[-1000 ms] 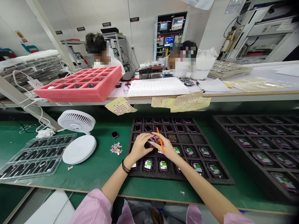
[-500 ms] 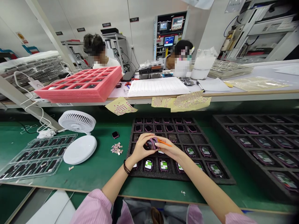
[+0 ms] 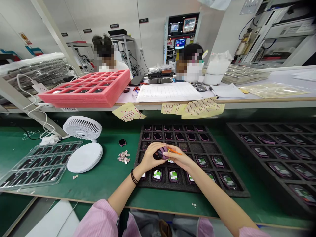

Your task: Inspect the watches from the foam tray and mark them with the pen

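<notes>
Above the black foam tray [image 3: 195, 148] my two hands meet around a small purple watch case [image 3: 162, 153]. My left hand [image 3: 151, 156] grips the case from the left, fingers over the top and thumb below. My right hand [image 3: 179, 157] holds a thin orange tool [image 3: 174, 151] and touches the case's right side with its fingertips. Purple watches sit in many of the tray's compartments, the nearer ones with lit green and white screens [image 3: 173, 175]. One more watch [image 3: 122, 142] lies on the green mat, above a small pile of metallic pieces [image 3: 123, 157].
A white fan [image 3: 85, 157] stands left, beside a clear tray of black parts [image 3: 37, 164]. Another foam tray [image 3: 274, 154] is at right. On the shelf are a pink foam tray [image 3: 86, 89], papers [image 3: 168, 92] and yellow sticker sheets [image 3: 202, 108]. Two people sit beyond.
The purple case has turned slightly between my hands, and the orange tool has shifted a little against it. The whole view has moved slightly.
</notes>
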Demonstrator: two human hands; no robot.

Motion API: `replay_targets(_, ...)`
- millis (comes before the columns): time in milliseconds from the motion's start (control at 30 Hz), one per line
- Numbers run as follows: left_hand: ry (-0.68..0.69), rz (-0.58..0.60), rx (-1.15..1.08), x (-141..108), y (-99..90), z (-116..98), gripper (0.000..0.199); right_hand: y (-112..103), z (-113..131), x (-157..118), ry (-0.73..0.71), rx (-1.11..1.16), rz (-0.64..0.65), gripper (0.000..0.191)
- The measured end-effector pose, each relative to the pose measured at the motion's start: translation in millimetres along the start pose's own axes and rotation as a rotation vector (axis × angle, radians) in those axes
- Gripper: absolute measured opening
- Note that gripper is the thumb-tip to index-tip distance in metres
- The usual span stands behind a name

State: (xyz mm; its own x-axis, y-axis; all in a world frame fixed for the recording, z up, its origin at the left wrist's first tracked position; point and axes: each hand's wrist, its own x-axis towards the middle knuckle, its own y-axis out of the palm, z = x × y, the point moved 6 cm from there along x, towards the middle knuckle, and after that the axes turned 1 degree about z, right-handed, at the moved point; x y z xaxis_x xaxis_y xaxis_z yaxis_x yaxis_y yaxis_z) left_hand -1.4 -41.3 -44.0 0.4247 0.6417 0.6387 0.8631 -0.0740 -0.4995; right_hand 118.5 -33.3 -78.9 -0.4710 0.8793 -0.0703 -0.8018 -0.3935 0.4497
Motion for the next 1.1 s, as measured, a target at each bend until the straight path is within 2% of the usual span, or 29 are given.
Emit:
replay_targets(533, -0.016, 0.028, -0.006, 2.1, 1.3, -4.2, 0.049, 3.4, 7.4, -0.7, -0.083, -0.146, -0.032, 0.030)
replay_targets(800, -0.049, -0.016, -0.014, 2.1, -0.8, -1.1, 0.049, 1.3, 6.6, -1.8, -0.087, -0.060, -0.130, 0.031)
replay_targets(867, -0.131, -0.047, -0.071, 1.5, -2.6, 4.3, 0.051, -0.9, 8.5, -1.7, -0.114, -0.026, -0.156, 0.033)
replay_targets(933, -0.292, -0.092, -0.194, -0.5, -4.0, 15.0, 0.052, -2.6, 10.9, -1.2, -0.161, -0.035, -0.169, 0.037)
replay_targets(1033, -0.559, -0.164, -0.487, -6.0, -2.1, 32.8, 0.052, -2.4, 14.0, -0.3, -0.275, -0.160, -0.169, 0.043)
replay_targets(1100, -0.665, -0.205, -0.692, -8.6, 1.0, 39.6, 0.051, 0.0, 15.3, -0.8, -0.359, -0.291, -0.168, 0.044)
